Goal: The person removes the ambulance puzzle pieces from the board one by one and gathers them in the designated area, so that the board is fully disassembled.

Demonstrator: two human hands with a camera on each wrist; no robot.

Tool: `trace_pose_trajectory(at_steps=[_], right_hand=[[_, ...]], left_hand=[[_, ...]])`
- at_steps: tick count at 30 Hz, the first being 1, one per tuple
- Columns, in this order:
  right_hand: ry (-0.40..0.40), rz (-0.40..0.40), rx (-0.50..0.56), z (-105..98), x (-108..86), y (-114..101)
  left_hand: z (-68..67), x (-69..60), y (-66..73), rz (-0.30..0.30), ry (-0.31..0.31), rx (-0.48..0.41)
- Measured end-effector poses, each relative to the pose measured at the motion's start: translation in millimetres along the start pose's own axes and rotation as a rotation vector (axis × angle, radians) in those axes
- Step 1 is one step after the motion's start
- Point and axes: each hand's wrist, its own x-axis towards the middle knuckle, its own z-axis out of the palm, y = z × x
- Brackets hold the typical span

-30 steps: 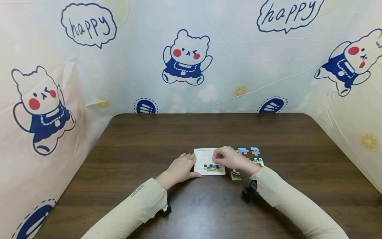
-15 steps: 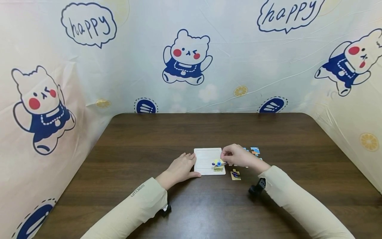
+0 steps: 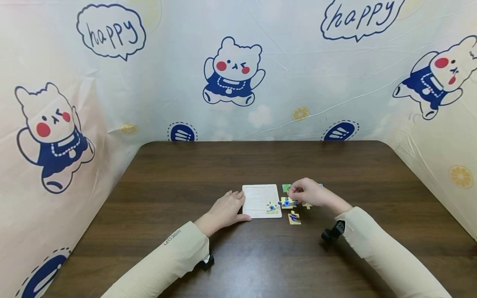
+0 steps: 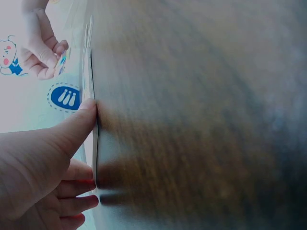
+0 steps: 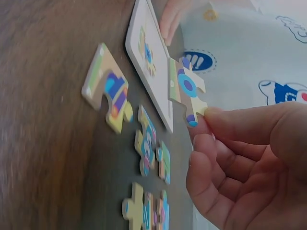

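A white puzzle tray [image 3: 255,196] lies flat on the table. My left hand [image 3: 223,210] rests at its left side, the thumb [image 4: 79,122] and fairly straight fingers touching the edge. One jigsaw piece with a blue round mark [image 3: 272,208] lies in the tray's near right corner. Just right of the tray, my right hand [image 3: 311,193] pinches another jigsaw piece [image 5: 184,86], yellow with a blue circle, between thumb and fingers. In the right wrist view this piece is tilted up off the table.
A loose jigsaw piece [image 3: 294,218] with purple stripes lies near the tray's front right corner. Several more pieces [image 5: 146,139] lie on the brown table [image 3: 238,256] to the right of the tray, partly hidden by my right hand. A printed curtain [image 3: 283,99] stands behind the table.
My right hand has moved right, from over the tray to beyond its right edge, carrying the pinched jigsaw piece. The left hand and the tray stay in place.
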Motion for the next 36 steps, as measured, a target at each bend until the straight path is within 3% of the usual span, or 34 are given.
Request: trace_pose_trajectory(at_steps=[6, 15, 23, 36], right_hand=[[-0.022, 0.061, -0.014, -9, -7.4, 6], [-0.075, 0.070, -0.005, -16, -19.7, 20], [-0.132, 0.129, -0.005, -23, -32.4, 27], [-0.163, 0.171, -0.014, -20, -41.3, 35]], left_hand=[[0.5, 0.3, -0.5, 0.000, -0.002, -0.006], [0.5, 0.5, -0.4, -0.008, -0.018, 0.007], [1.1, 0.0, -0.9, 0.000, -0.011, 0.018], [-0.7, 0.7, 0.4, -0.016, -0.028, 0.011]])
